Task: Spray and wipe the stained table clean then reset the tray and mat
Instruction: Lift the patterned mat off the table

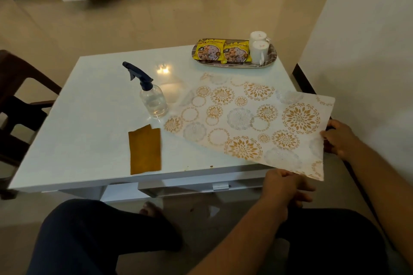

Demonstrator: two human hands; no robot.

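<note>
You held the one patterned mat (248,118) with both hands: your right hand (340,138) gripped its right edge, fingers curled under and thumb on top, and your left hand (285,187) pinched the near edge just short of the near corner. Between your two grips that corner of the mat hung off the table (89,118), past its front right corner, while the rest of the mat lay skewed on the glossy top.

Just beyond the mat's far left corner, away from your hands, stood one clear spray bottle (152,98) with a dark trigger head, upright. Beside the mat's left tip lay one mustard-brown cloth (145,149), flat, near the front edge. Past the mat's far edge sat one oval tray (234,65) carrying two yellow snack packets (210,50) side by side and two white cups (258,48) at its right end, upside down. A few small brown specks (211,166) showed on the tabletop near the front edge, left of your left hand.
</note>
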